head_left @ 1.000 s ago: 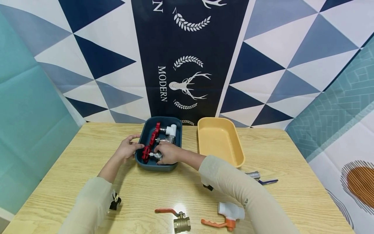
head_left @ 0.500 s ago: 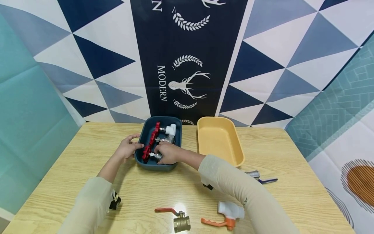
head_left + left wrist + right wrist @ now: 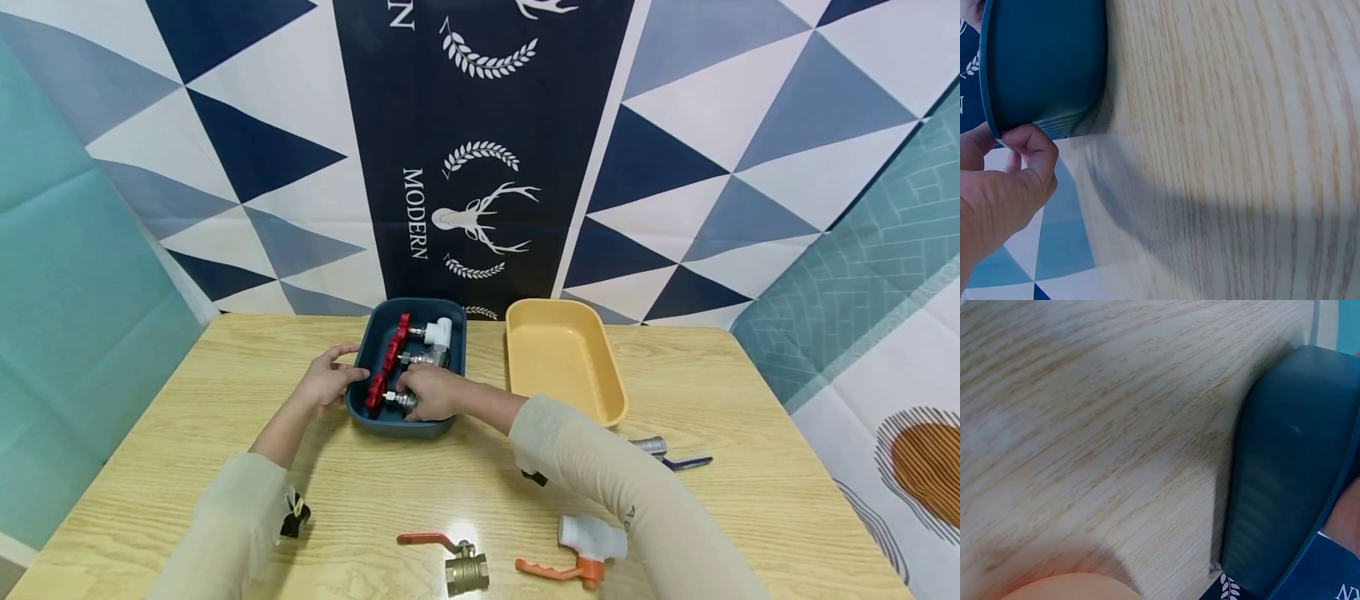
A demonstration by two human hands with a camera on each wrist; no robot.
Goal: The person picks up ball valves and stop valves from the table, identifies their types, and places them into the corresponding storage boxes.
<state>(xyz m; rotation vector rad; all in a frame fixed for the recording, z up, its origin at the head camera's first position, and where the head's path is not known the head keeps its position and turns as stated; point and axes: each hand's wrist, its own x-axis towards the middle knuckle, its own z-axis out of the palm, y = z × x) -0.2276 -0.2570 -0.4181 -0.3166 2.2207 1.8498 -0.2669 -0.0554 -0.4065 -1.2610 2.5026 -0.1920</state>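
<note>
A dark blue plastic bin (image 3: 408, 431) stands at the table's back edge, left of centre. My left hand (image 3: 330, 383) pinches its left rim; in the left wrist view, thumb and fingers lie on either side of the bin wall (image 3: 1047, 62). Inside the bin lie three valves with red handwheels in a row. Farthest back is a white plastic valve (image 3: 440, 333), with a metal valve (image 3: 426, 360) in the middle. My right hand (image 3: 433, 392) reaches over the right rim and grips the nearest metal valve (image 3: 392, 398), covering much of its body. The right wrist view shows mostly the bin's outside (image 3: 1285, 462).
A yellow bin (image 3: 566, 358) stands right of the blue one. On the table (image 3: 360, 500) lie a brass ball valve with red lever (image 3: 467, 575), a white valve with orange lever (image 3: 592, 542), and a metal valve with blue lever (image 3: 651, 448) partly behind my right sleeve.
</note>
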